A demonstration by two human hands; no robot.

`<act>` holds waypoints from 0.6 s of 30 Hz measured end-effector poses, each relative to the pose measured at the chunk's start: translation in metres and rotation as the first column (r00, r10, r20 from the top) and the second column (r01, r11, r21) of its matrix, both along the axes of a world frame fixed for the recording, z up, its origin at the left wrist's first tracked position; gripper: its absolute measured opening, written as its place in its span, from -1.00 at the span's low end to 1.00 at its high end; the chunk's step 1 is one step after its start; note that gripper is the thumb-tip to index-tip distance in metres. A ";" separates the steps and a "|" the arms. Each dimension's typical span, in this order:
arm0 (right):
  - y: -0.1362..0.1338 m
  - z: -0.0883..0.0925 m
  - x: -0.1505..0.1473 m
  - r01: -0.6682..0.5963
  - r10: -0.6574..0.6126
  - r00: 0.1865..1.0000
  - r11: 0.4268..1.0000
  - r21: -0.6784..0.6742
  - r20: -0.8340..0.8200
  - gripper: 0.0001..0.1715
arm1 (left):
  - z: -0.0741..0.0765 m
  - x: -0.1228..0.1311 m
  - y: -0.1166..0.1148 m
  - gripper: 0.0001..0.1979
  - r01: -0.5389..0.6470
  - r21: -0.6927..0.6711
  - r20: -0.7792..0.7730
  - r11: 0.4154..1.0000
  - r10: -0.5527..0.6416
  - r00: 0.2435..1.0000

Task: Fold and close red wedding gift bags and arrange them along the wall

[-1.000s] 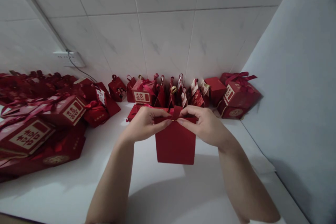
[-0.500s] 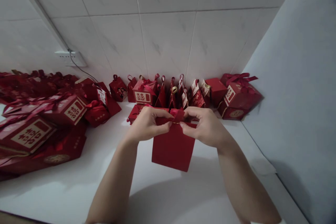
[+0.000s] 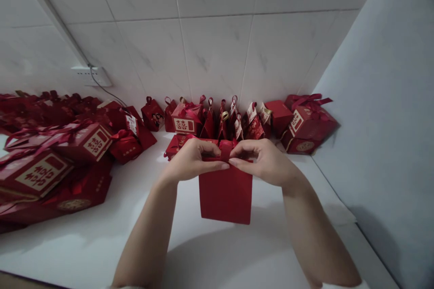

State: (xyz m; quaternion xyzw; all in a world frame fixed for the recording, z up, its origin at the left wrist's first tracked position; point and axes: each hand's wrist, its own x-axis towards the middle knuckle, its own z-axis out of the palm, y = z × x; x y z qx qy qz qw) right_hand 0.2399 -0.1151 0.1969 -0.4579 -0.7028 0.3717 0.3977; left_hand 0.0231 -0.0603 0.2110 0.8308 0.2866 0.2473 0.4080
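Note:
A plain red box (image 3: 226, 194) stands upright in the middle of the white table, its broad face towards me. At its top edge is a red ribbon (image 3: 225, 150). My left hand (image 3: 196, 159) pinches the box's top edge left of the ribbon, thumb on the near face and fingers behind. From the right, my right hand (image 3: 260, 160) grips the same edge, its thumb and fingertips beside the ribbon. Both thumb tips nearly meet at the ribbon's base. The far side of the box is hidden.
Red gift boxes with ribbons (image 3: 42, 174) are piled at the left. Small red bags (image 3: 223, 122) line the tiled wall (image 3: 217, 54), with a larger ribboned box (image 3: 307, 124) at their right end. A socket strip (image 3: 91, 76) sits on the wall; a pale panel (image 3: 383, 113) bounds the right.
The red box has straightened from a tilt, its lower edge shifting slightly right. My left thumb has slid right along the top edge, and my right fingers have moved slightly left.

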 end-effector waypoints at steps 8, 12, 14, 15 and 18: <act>-0.003 0.002 -0.013 0.111 -0.107 0.994 0.986 0.124 -0.037 -0.70 | -0.006 0.007 -0.001 -0.68 -0.018 -0.028 0.048 0.999 0.019 0.999; 0.001 -0.002 -0.015 0.062 -0.060 0.991 0.998 0.011 -0.116 -0.64 | -0.009 0.009 -0.001 -0.67 0.003 -0.026 0.037 1.000 -0.002 0.999; 0.004 -0.005 -0.013 0.017 -0.023 0.989 0.999 -0.037 -0.146 -0.64 | -0.010 0.009 0.000 -0.66 0.029 -0.015 0.012 0.999 -0.029 1.000; 0.005 -0.006 -0.012 0.005 -0.014 0.987 0.999 -0.052 -0.162 -0.65 | -0.010 0.009 0.000 -0.65 0.041 -0.011 0.003 0.999 -0.041 0.999; 0.008 -0.008 -0.011 -0.005 -0.009 0.978 0.998 -0.068 -0.208 -0.68 | -0.009 0.010 -0.001 -0.65 0.041 -0.010 -0.018 0.999 -0.041 0.999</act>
